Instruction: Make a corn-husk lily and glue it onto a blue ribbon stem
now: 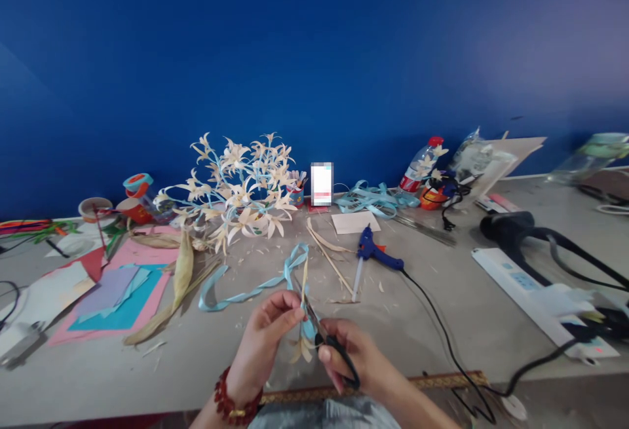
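Observation:
My left hand [263, 331], with a red bead bracelet on the wrist, pinches the stem of a small cream husk flower [303, 349], whose bloom points downward. A light blue ribbon [255, 289] runs from the stem in a loop and trails over the table to the left. My right hand [358, 345] is closed around the black handles of a pair of scissors [348, 361]. The scissor blades point up and left, close beside the stem and ribbon; whether they touch the ribbon I cannot tell.
Cream flowers [240, 186] stand behind my hands. A blue glue gun [378, 250] lies right, its cord reaching the front edge. Further right is a white power strip [521, 298]. Coloured paper [118, 311] and dried husks [183, 265] lie left. More blue ribbon [368, 200] lies near the wall.

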